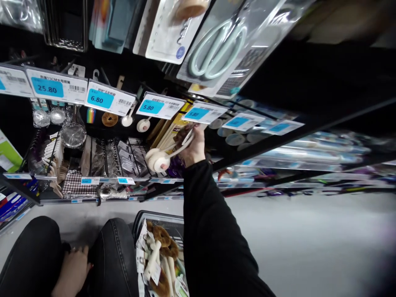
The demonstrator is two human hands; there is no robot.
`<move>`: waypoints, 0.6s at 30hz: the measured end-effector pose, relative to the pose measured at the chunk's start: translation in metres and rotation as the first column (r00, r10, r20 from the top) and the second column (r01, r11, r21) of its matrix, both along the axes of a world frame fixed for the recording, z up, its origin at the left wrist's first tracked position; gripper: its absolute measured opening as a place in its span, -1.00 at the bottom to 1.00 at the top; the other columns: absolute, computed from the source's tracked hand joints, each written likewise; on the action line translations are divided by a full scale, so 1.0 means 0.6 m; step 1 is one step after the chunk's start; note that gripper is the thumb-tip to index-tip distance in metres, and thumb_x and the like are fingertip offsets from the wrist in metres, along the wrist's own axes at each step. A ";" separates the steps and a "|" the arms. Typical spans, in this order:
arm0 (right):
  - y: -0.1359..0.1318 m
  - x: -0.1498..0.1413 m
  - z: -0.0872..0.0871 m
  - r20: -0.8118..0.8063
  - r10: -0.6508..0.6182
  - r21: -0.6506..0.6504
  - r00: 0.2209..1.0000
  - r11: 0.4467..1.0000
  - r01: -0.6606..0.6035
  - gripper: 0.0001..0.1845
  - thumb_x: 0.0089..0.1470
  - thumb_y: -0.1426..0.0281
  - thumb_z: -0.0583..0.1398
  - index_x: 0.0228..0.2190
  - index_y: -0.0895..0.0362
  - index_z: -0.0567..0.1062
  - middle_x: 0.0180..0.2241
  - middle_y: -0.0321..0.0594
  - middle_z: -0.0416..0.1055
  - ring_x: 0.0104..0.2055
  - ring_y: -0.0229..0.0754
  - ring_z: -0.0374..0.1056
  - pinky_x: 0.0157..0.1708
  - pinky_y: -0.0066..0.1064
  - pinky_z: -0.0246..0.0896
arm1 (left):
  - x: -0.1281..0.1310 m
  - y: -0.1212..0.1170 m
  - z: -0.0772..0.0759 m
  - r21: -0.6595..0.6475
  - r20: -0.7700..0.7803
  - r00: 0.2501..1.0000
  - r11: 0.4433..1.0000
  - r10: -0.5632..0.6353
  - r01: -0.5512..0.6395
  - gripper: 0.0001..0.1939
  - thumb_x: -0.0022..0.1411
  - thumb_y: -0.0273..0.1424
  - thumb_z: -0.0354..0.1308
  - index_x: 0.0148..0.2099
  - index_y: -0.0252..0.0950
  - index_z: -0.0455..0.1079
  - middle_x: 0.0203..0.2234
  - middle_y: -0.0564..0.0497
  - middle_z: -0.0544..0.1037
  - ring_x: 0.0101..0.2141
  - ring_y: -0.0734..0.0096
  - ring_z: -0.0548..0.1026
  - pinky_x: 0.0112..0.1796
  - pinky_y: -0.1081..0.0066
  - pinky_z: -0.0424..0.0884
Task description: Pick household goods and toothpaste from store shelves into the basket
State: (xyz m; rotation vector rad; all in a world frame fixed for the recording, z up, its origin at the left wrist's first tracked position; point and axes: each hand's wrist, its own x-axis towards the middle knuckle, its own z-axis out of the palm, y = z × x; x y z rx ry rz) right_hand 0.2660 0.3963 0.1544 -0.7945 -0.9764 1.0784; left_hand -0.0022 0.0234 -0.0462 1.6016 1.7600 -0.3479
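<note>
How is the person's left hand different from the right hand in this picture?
The right hand grips white handles, while the left hand shows nothing held. The right hand is raised near a price label; the left hand is low between the legs. Both hands are without gloves.

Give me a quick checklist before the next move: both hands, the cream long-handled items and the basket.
1. Right hand gripping the cream long-handled items: ok.
2. Number of items held: cannot tell; they overlap.
3. Left hand confirmed free: cannot tell; it lies between the knees, palm hidden.
4. Basket upright on the floor: ok.
5. Whole basket in view: not ok; the black sleeve hides its right side.
6. Held items clear of the shelf goods: cannot tell.
</note>
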 end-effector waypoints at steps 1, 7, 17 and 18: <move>-0.018 -0.001 0.006 -0.031 0.006 -0.014 0.999 1.000 -0.007 -0.77 -0.07 0.21 0.14 -0.55 0.10 0.30 -0.70 -0.46 0.08 -0.66 -0.38 0.05 -0.60 -0.53 0.14 | -0.001 0.000 0.003 0.011 0.007 1.000 1.000 0.003 -0.003 -0.46 0.18 -0.41 -0.04 0.21 -0.36 0.28 0.03 -0.30 0.46 0.04 -0.05 0.40 0.02 0.05 0.26; -0.131 0.001 0.040 -0.134 0.033 -0.078 0.990 0.996 -0.044 -0.75 -0.08 0.22 0.15 -0.60 0.11 0.28 -0.71 -0.47 0.00 -0.69 -0.41 -0.05 -0.63 -0.49 0.09 | -0.013 -0.004 0.053 0.111 0.027 1.000 0.994 -0.012 0.009 -0.55 0.22 -0.45 -0.03 0.14 -0.44 0.33 -0.06 -0.29 0.52 -0.06 0.00 0.48 -0.05 0.15 0.34; -0.472 -0.106 -0.022 -0.237 0.269 -0.391 0.934 0.853 -0.345 -0.67 -0.16 0.09 0.29 -0.54 0.05 0.36 -0.68 -0.46 -0.01 -0.69 -0.38 -0.08 -0.71 -0.46 0.05 | -0.032 -0.010 0.108 0.120 0.902 0.427 0.918 0.058 -0.379 -0.56 0.27 -0.22 -0.03 0.10 -0.38 0.28 0.02 -0.21 0.46 0.02 0.27 0.42 0.06 0.32 0.27; -0.502 -0.131 -0.034 -0.288 0.286 -0.434 0.914 0.812 -0.391 -0.65 -0.17 0.09 0.31 -0.55 0.06 0.35 -0.68 -0.46 0.02 -0.69 -0.38 -0.06 -0.72 -0.48 0.04 | -0.034 -0.015 0.111 0.033 0.954 0.290 0.943 0.069 -0.332 -0.52 0.26 -0.20 -0.02 0.12 -0.39 0.25 0.06 -0.24 0.42 0.05 0.25 0.39 0.04 0.30 0.29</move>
